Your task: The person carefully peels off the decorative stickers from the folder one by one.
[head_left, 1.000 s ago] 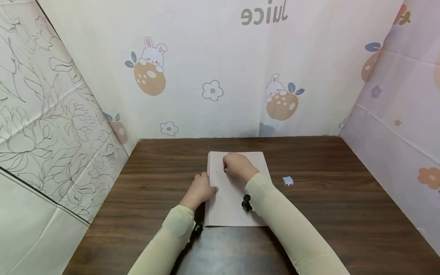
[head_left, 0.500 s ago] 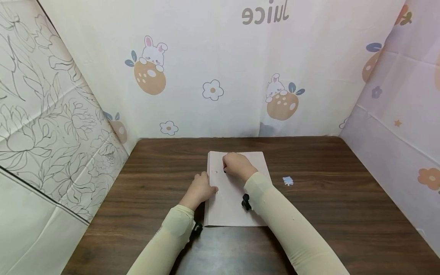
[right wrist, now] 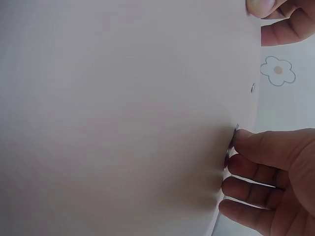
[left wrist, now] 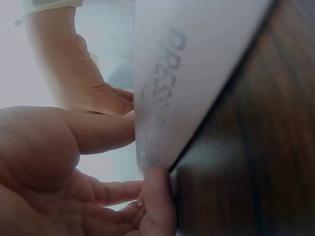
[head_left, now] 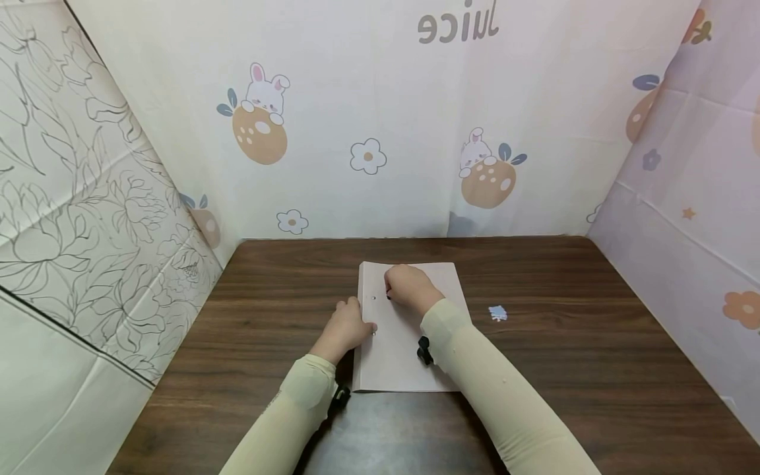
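A pale binder (head_left: 400, 369) lies on the wooden table with its spine toward the left; grey letters reading "PRESS" show on that spine (left wrist: 167, 83) in the left wrist view. My left hand (head_left: 344, 324) grips the spine, thumb on the cover and fingers at the outer side. Over the upper part of the cover, my right hand (head_left: 411, 287) pinches a small thin dark piece (right wrist: 230, 147) between thumb and forefinger, right at the surface. What kind of piece it is I cannot tell. A small metal rivet (right wrist: 253, 87) shows on the cover near the spine.
To the right of the binder lies a small light-blue cutout (head_left: 497, 313) on the table. The wooden table (head_left: 552, 369) ends at a white patterned curtain (head_left: 368, 99) behind, with patterned sheets on the left and right.
Hardly anything differs: the right forearm and wrist shift very slightly to the left, while the left hand and the binder stay in place.
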